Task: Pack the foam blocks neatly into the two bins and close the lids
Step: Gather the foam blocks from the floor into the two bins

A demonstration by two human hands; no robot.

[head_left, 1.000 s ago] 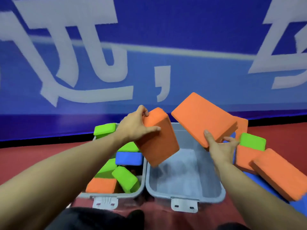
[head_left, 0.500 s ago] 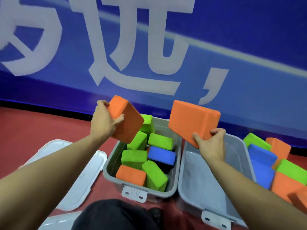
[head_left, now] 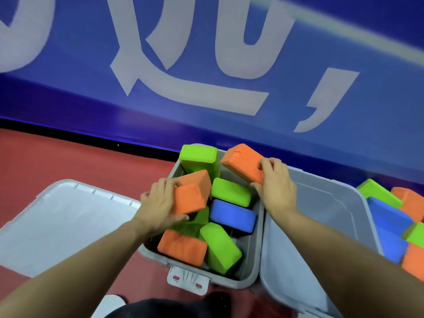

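Two grey bins stand side by side on the red floor. The left bin holds several green, blue and orange foam blocks lying jumbled. My left hand grips an orange block low over the left side of that bin, on top of the pile. My right hand grips a second orange block above the bin's far right corner. A green block stands upright at the bin's back. The right bin shows only its bare grey inside.
A white lid lies flat on the floor left of the bins. A heap of loose green, blue and orange blocks lies right of the right bin. A blue wall with white lettering rises close behind. My dark shoe shows at the bottom edge.
Both hands have carried their orange blocks down and over the left bin. The left one now sits low on the pile. The view has swung left, showing the whole lid.
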